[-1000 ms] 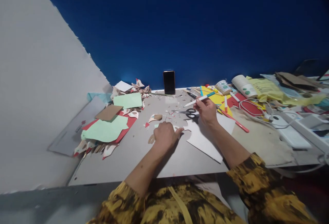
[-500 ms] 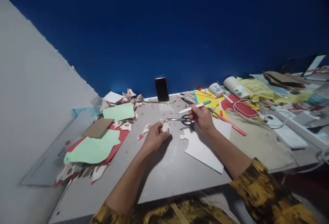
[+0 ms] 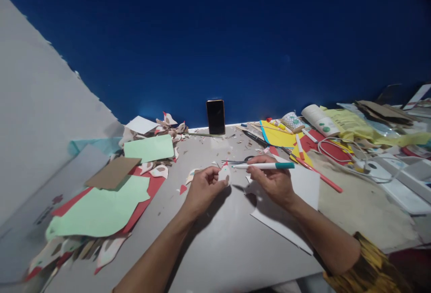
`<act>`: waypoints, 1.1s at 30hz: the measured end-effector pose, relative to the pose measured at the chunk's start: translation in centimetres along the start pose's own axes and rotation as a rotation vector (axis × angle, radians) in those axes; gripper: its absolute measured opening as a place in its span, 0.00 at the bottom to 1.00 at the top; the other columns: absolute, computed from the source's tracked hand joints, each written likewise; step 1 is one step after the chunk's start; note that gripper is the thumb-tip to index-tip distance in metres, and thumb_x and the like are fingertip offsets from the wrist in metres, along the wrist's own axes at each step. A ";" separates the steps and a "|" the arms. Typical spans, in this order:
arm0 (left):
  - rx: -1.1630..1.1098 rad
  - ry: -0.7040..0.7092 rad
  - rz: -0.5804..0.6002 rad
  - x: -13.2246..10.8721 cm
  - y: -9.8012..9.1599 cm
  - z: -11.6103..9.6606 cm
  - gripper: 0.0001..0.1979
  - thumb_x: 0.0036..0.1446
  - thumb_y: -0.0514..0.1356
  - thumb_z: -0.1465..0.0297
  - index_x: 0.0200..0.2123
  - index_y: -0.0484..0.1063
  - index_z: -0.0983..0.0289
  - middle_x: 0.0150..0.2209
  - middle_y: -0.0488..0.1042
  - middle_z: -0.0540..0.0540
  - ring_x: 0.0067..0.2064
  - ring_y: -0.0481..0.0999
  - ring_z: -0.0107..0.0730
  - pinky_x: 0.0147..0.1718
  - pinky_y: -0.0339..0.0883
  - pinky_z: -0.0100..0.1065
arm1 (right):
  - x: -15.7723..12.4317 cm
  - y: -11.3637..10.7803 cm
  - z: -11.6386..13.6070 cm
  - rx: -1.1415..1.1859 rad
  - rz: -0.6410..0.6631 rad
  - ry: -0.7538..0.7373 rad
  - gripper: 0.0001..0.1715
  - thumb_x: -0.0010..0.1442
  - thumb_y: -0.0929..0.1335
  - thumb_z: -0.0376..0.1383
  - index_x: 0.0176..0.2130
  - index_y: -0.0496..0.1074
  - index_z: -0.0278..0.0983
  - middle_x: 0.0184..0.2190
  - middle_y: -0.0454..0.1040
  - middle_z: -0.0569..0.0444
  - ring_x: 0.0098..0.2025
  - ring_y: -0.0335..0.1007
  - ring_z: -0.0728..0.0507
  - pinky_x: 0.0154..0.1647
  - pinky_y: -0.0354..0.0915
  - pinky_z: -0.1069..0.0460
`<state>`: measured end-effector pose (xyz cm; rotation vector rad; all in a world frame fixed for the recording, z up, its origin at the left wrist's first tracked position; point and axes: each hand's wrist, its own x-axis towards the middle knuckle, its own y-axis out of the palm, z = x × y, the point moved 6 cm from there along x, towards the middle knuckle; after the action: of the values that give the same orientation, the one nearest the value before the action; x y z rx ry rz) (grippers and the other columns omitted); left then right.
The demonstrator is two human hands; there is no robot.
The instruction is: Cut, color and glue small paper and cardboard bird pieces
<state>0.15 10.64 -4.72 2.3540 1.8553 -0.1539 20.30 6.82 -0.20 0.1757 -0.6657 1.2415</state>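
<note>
Between the thumb and fingers of my left hand (image 3: 205,190) is a small white paper bird cutout (image 3: 224,174) with a red crest and a brown patch. My right hand (image 3: 272,181) grips a white marker (image 3: 264,166) with a teal end; its tip points left, just beside the bird's head. Behind the right hand lie scissors (image 3: 235,161), their handles partly hidden. White paper (image 3: 299,194) with a cut edge spreads under my right hand and wrist. A small red paper scrap (image 3: 182,189) rests left of my left hand.
A phone (image 3: 215,117) leans upright against the blue wall. At left, green paper (image 3: 101,207), brown card (image 3: 112,172) and several bird cutouts (image 3: 159,171) are piled up. Yellow paper (image 3: 278,135), markers, a paper cup (image 3: 292,122) and a white cable (image 3: 332,140) crowd the right.
The marker has turned level and its tip has come close to the bird cutout's head. My right hand has moved lower, and the left hand has shifted slightly right with the cutout.
</note>
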 end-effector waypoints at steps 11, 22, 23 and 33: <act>0.043 -0.004 0.048 -0.7 0.9 -0.6 0.13 0.44 0.73 0.63 0.31 0.78 0.65 0.24 0.73 0.51 0.26 0.71 0.29 0.24 0.64 0.28 | 0.1 0.2 1.0 -0.049 0.032 -0.122 0.04 0.63 0.72 0.35 0.39 0.78 0.37 0.30 0.80 0.53 0.28 0.77 0.46 0.32 0.74 0.52; -0.056 -0.050 0.035 -0.5 0.4 0.2 0.15 0.42 0.75 0.63 0.30 0.77 0.64 0.24 0.74 0.51 0.24 0.72 0.28 0.22 0.64 0.28 | 0.0 0.2 1.5 -0.083 0.038 -0.146 0.04 0.63 0.72 0.37 0.38 0.78 0.38 0.31 0.81 0.52 0.28 0.76 0.46 0.26 0.70 0.53; -0.059 -0.054 0.028 -0.5 0.3 0.2 0.15 0.42 0.75 0.63 0.30 0.77 0.64 0.24 0.74 0.51 0.25 0.72 0.28 0.22 0.64 0.28 | 0.0 0.3 1.5 -0.079 0.047 -0.143 0.04 0.63 0.71 0.37 0.38 0.78 0.38 0.30 0.81 0.53 0.27 0.75 0.46 0.25 0.69 0.53; -0.030 -0.048 0.005 -0.5 0.2 -0.3 0.14 0.43 0.75 0.64 0.30 0.76 0.64 0.25 0.75 0.52 0.24 0.70 0.27 0.22 0.61 0.27 | -0.1 0.4 1.6 -0.081 0.065 -0.139 0.04 0.63 0.71 0.36 0.37 0.78 0.38 0.29 0.80 0.53 0.27 0.75 0.46 0.26 0.70 0.53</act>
<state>0.23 10.13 -4.29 2.3134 1.8172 -0.1790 19.34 6.09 0.96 0.1758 -0.8464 1.2700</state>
